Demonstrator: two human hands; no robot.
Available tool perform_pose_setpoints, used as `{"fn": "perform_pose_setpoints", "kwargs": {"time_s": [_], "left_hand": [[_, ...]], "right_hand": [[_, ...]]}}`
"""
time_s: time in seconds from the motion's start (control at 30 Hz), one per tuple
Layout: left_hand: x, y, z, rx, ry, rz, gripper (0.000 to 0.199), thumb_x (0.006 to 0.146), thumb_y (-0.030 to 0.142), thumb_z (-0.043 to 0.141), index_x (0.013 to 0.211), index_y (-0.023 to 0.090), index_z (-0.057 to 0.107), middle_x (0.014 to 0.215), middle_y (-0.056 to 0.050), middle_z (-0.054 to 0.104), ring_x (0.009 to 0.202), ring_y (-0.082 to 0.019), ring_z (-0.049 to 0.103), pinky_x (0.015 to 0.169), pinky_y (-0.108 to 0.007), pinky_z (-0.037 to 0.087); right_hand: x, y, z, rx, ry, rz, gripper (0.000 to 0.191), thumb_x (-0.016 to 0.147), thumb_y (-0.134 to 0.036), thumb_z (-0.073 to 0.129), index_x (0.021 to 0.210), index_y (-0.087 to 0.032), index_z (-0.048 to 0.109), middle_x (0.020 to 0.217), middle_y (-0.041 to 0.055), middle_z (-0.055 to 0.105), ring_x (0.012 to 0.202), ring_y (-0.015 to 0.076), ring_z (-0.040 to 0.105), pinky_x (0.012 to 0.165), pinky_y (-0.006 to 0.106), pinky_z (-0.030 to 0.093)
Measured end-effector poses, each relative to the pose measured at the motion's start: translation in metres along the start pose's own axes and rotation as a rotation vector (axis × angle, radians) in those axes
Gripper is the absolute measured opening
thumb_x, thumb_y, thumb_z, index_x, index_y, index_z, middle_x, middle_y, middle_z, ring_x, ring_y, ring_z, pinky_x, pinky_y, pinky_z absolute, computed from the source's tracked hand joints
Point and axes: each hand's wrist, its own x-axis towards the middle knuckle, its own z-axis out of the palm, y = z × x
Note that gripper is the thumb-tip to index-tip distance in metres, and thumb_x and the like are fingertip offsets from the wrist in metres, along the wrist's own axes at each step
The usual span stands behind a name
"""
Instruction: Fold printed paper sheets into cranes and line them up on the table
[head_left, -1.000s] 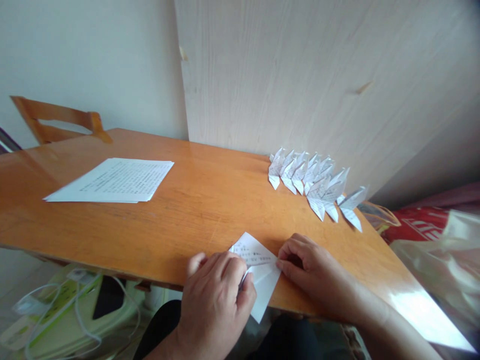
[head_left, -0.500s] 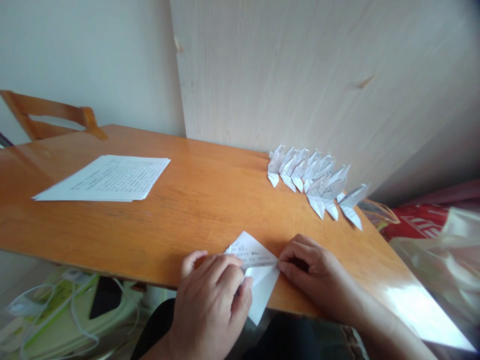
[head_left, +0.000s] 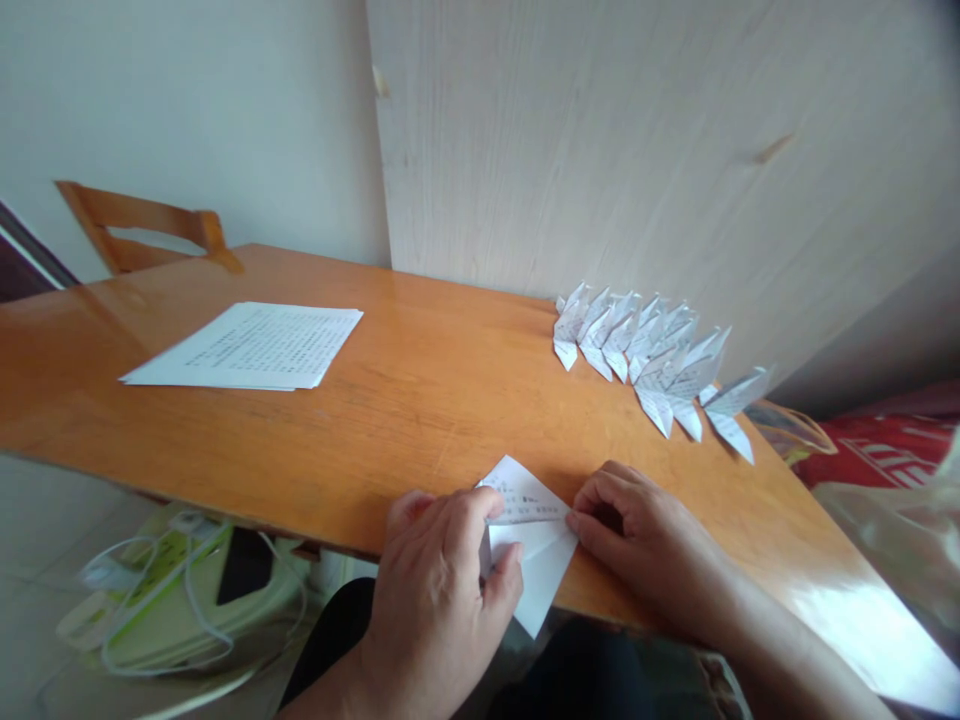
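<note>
A partly folded sheet of paper [head_left: 536, 560] lies at the table's near edge, its lower corner sticking out past the edge. Printed characters show on its upper part; the lower part is plain white with a crease. My left hand [head_left: 442, 580] covers the paper's left side, fingers bent and gripping it there, with the thumb low on the sheet. At the right corner, my right hand [head_left: 637, 530] pinches the paper between thumb and forefinger, the other fingers curled. What lies under the left fingers is hidden.
Several folded paper pieces [head_left: 652, 360] stand in rows at the table's back right. A stack of printed sheets [head_left: 247, 345] lies on the left of the wooden table [head_left: 420, 400]. Beyond are a chair [head_left: 142, 225] and a wall. Cables and a power strip [head_left: 161, 580] sit below left.
The whole view has shifted, so the scene sits further right. My left fingers have lifted and drawn back slightly over the paper; the right hand keeps pinching its corner.
</note>
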Motion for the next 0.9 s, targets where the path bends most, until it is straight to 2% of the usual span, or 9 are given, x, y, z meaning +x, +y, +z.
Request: {"fn": "perform_pose_setpoints", "kwargs": {"time_s": [0.13, 0.4, 0.6, 0.9], "left_hand": [[-0.0009, -0.0002, -0.0001, -0.018, 0.011, 0.001, 0.036, 0.088, 0.020, 0.064, 0.121, 0.021, 0.049, 0.103, -0.006, 0.071, 0.091, -0.025, 0.068, 0.091, -0.049, 0.043], [-0.0008, -0.0009, -0.0021, -0.044, -0.037, -0.010, 0.036, 0.090, 0.018, 0.062, 0.123, 0.021, 0.048, 0.108, -0.008, 0.071, 0.095, -0.026, 0.068, 0.090, -0.051, 0.046], [-0.0013, -0.0019, -0.0019, -0.056, -0.055, -0.022, 0.043, 0.087, 0.012, 0.063, 0.125, 0.021, 0.047, 0.112, -0.008, 0.070, 0.099, -0.026, 0.067, 0.093, -0.051, 0.046], [0.0003, -0.0028, -0.0061, -0.053, -0.126, 0.015, 0.038, 0.090, 0.014, 0.059, 0.126, 0.023, 0.050, 0.110, -0.006, 0.069, 0.100, -0.025, 0.064, 0.091, -0.049, 0.041]], "right_hand": [[0.0005, 0.0008, 0.0005, -0.002, -0.007, -0.003, 0.012, 0.090, -0.023, 0.060, 0.078, -0.023, 0.061, 0.086, 0.0018, 0.063, 0.079, 0.0166, 0.059, 0.068, 0.031, 0.044], [0.0021, 0.0019, 0.0016, -0.011, -0.015, -0.012, 0.014, 0.090, -0.024, 0.059, 0.077, -0.023, 0.060, 0.086, 0.0039, 0.063, 0.078, 0.0182, 0.059, 0.068, 0.033, 0.045], [0.0023, 0.0030, 0.0020, -0.016, -0.018, -0.013, 0.014, 0.091, -0.025, 0.058, 0.077, -0.023, 0.060, 0.085, 0.0033, 0.063, 0.077, 0.0177, 0.059, 0.067, 0.032, 0.044], [0.0008, 0.0013, 0.0024, -0.003, -0.009, -0.005, 0.015, 0.091, -0.025, 0.058, 0.076, -0.023, 0.060, 0.084, 0.0026, 0.063, 0.077, 0.0174, 0.059, 0.067, 0.031, 0.044]]}}
